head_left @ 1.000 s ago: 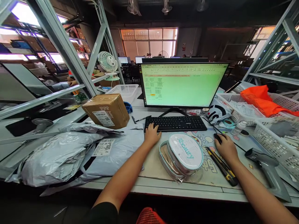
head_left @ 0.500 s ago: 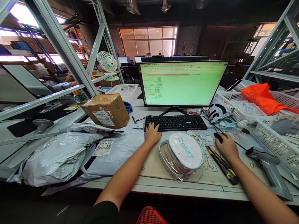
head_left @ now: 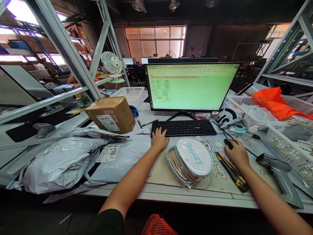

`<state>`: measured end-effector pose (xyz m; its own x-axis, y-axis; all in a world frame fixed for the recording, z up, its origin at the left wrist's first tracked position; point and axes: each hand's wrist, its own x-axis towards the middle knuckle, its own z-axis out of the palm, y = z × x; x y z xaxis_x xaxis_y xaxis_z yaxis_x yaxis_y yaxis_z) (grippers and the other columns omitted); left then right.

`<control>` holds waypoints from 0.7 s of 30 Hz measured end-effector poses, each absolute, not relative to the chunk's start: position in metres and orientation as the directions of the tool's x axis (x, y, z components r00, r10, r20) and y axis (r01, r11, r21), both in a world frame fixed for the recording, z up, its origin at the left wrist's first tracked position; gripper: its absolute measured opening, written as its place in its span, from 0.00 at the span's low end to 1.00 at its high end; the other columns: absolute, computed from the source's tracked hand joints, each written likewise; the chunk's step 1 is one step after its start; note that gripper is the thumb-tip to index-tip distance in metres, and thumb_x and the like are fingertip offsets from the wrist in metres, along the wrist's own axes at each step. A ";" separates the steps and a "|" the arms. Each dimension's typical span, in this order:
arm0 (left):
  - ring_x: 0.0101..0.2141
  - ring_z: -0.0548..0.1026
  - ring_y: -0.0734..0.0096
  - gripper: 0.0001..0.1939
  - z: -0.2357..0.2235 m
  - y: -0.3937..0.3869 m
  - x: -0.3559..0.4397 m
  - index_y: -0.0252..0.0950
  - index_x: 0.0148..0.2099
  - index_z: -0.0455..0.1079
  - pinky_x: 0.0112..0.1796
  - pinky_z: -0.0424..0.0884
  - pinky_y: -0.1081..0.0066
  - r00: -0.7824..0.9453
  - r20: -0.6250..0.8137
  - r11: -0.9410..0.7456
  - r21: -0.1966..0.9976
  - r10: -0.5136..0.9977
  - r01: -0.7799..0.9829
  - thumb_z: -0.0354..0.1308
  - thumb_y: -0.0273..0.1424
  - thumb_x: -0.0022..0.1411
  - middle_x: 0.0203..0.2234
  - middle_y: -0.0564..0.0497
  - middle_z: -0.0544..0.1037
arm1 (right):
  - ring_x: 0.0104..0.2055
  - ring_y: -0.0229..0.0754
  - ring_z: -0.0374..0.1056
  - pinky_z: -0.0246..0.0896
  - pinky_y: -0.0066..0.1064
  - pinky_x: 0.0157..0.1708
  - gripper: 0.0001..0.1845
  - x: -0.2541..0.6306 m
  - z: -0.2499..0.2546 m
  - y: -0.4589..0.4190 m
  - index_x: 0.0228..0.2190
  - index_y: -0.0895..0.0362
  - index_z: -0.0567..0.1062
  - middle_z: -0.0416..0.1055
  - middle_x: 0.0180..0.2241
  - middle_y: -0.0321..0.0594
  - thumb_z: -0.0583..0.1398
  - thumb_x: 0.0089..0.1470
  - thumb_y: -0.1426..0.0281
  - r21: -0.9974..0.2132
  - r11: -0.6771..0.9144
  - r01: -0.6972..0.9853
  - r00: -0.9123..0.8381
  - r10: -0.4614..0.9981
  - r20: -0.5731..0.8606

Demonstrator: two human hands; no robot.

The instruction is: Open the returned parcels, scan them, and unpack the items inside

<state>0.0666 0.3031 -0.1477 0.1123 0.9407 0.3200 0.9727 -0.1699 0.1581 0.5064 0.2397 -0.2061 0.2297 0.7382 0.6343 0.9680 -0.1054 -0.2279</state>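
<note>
Back from the front edge of the desk (head_left: 186, 199), the keyboard (head_left: 188, 127) is touched by the left hand (head_left: 159, 140), fingers spread, and the mouse (head_left: 227, 143) clasped by the right hand (head_left: 236, 152), input apparently being in hand, light presses next required.

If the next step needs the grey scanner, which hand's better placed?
Right hand, likely: it's on the mouse, near the grey scanner. The left hand is at the keyboard's left end, farther away.
</note>
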 end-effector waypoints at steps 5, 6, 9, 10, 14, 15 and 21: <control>0.71 0.50 0.45 0.31 -0.148 0.303 0.069 0.39 0.71 0.61 0.67 0.52 0.42 0.108 0.322 -0.164 0.150 0.940 0.975 0.54 0.40 0.68 0.71 0.38 0.57 | 0.55 0.56 0.69 0.67 0.45 0.56 0.26 0.505 -0.205 0.239 0.53 0.61 0.78 0.71 0.55 0.54 0.55 0.59 0.62 -0.248 -0.128 0.960 0.259 0.735 0.626; 0.71 0.50 0.45 0.32 -0.148 0.303 0.070 0.39 0.71 0.61 0.67 0.52 0.42 0.108 0.323 -0.163 0.148 0.940 0.976 0.54 0.40 0.68 0.71 0.38 0.57 | 0.55 0.56 0.69 0.67 0.45 0.55 0.26 0.504 -0.204 0.238 0.53 0.60 0.78 0.70 0.55 0.53 0.55 0.59 0.62 -0.251 -0.133 0.959 0.267 0.727 0.632; 0.71 0.51 0.45 0.32 -0.148 0.302 0.072 0.38 0.71 0.60 0.66 0.53 0.41 0.117 0.327 -0.169 0.136 0.938 0.976 0.54 0.40 0.69 0.71 0.38 0.57 | 0.56 0.56 0.68 0.65 0.45 0.57 0.27 0.502 -0.202 0.236 0.55 0.61 0.77 0.69 0.57 0.55 0.55 0.59 0.62 -0.252 -0.133 0.959 0.271 0.697 0.663; 0.71 0.51 0.45 0.32 -0.148 0.302 0.072 0.38 0.71 0.60 0.66 0.53 0.41 0.122 0.328 -0.173 0.131 0.937 0.976 0.54 0.40 0.69 0.71 0.38 0.58 | 0.56 0.56 0.68 0.65 0.44 0.57 0.27 0.501 -0.201 0.235 0.55 0.61 0.77 0.69 0.57 0.55 0.55 0.60 0.62 -0.251 -0.128 0.959 0.267 0.700 0.663; 0.71 0.50 0.44 0.32 -0.147 0.303 0.074 0.39 0.72 0.60 0.65 0.52 0.38 0.141 0.318 -0.186 0.114 0.937 0.976 0.53 0.44 0.69 0.71 0.36 0.56 | 0.54 0.54 0.69 0.65 0.43 0.55 0.25 0.499 -0.199 0.235 0.54 0.60 0.78 0.70 0.56 0.54 0.55 0.60 0.63 -0.272 -0.150 0.951 0.289 0.747 0.599; 0.71 0.50 0.43 0.33 -0.146 0.303 0.074 0.39 0.72 0.60 0.65 0.52 0.37 0.144 0.310 -0.186 0.113 0.940 0.976 0.53 0.45 0.69 0.72 0.36 0.55 | 0.54 0.54 0.69 0.65 0.43 0.55 0.25 0.499 -0.199 0.235 0.54 0.59 0.78 0.69 0.56 0.53 0.55 0.60 0.63 -0.278 -0.161 0.947 0.301 0.749 0.591; 0.71 0.50 0.42 0.32 -0.144 0.303 0.078 0.40 0.71 0.62 0.64 0.54 0.36 0.132 0.291 -0.165 0.091 0.948 0.982 0.52 0.47 0.70 0.72 0.36 0.53 | 0.55 0.56 0.68 0.64 0.44 0.55 0.26 0.495 -0.193 0.232 0.55 0.61 0.78 0.69 0.57 0.55 0.55 0.60 0.65 -0.310 -0.213 0.927 0.360 0.743 0.564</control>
<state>0.0780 0.3027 -0.1437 0.1319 0.9476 0.2909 0.9822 -0.1646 0.0908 0.4951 0.2322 -0.1925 0.3598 0.7432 0.5641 0.9265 -0.2131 -0.3101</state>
